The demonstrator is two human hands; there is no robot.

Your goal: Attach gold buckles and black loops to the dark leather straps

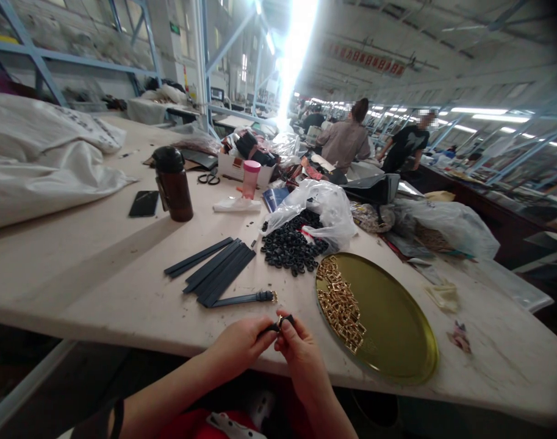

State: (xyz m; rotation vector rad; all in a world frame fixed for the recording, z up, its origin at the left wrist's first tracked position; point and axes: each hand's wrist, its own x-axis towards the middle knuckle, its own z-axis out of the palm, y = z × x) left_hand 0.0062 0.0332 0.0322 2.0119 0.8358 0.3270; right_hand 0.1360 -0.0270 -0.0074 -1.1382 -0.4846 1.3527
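Holding strap, table edge near, tray apart

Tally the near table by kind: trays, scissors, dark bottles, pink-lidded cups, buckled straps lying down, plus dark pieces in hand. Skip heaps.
Tray: 1
Scissors: 1 pair
Dark bottle: 1
Pink-lidded cup: 1
Buckled strap: 1
Dark piece, held between left hand and right hand: 1
Total: 6

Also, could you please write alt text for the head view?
The left hand and right hand hold a dark strap piece with golden metal at a worktable. Beyond lie dark strips and small black pieces; at right, a round tray holds golden buckles.
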